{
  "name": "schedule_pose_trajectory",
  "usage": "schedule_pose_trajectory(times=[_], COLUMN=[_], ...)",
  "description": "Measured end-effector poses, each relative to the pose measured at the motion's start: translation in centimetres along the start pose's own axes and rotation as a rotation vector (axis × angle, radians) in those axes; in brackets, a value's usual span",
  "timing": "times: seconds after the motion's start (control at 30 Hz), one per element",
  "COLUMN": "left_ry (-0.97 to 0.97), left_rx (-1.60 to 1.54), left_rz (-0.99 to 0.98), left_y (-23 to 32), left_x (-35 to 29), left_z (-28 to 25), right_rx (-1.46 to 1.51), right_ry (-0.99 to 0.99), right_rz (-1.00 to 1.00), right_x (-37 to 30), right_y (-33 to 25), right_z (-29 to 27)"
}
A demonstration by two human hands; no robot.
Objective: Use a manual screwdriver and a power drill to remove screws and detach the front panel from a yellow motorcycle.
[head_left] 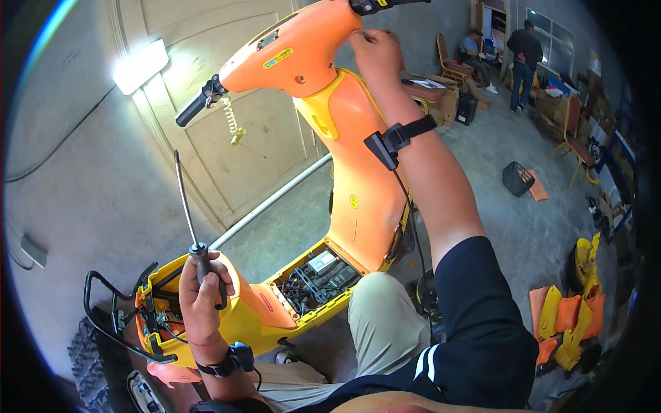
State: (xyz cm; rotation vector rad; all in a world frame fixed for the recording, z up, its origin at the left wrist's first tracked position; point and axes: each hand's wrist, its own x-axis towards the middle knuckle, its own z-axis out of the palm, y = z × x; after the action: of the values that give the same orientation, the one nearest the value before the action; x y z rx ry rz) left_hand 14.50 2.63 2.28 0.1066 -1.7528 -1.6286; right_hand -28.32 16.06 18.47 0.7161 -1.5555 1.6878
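- Orange and yellow plastic panels cover the scooter (358, 179), which stands on a concrete floor (523, 227) in front of a pale wooden door (227, 144).
- Left hand (202, 292): fingers closed tight around the black handle of a long screwdriver (187, 206); the metal shaft points up and slightly left, clear of the scooter body.
- The left hand sits just above the yellow rear body, near the black rear rack (113, 313).
- Right hand (375, 55): raised to the orange handlebar cover (296, 51), fingers curled against its right edge; whether they pinch a small part I cannot tell.
- Both wrists carry black straps with small devices; a thin cable runs down from the right one.
- The footboard compartment (320, 279) lies open, with wiring and a pale box exposed inside.
- Left handlebar grip (196, 103) is black, with a coiled yellow cord hanging below it.
- Loose orange and yellow panels (568, 323) lie piled on the floor at right.
- A black crate (516, 179) stands well apart; two people are in the far background.
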Motion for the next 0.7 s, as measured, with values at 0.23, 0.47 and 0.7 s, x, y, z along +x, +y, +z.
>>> schedule_pose_trajectory(times=[0.23,0.47,0.7], left_ry=[-0.046,-0.05,-0.097], left_rx=[0.003,-0.169,-0.18], left_rz=[-0.056,-0.074,-0.095], left_y=[0.9,0.7,-0.2], left_x=[0.6,0.5,1.0], left_z=[-0.4,-0.6,-0.6], right_rx=[-0.152,-0.049,0.121], right_ry=[-0.056,-0.05,-0.077], right_rz=[0.044,0.099,0.061], right_x=[1.2,0.7,2.3], right_y=[0.4,-1.4,1.1], right_z=[-0.1,0.3,-0.4])
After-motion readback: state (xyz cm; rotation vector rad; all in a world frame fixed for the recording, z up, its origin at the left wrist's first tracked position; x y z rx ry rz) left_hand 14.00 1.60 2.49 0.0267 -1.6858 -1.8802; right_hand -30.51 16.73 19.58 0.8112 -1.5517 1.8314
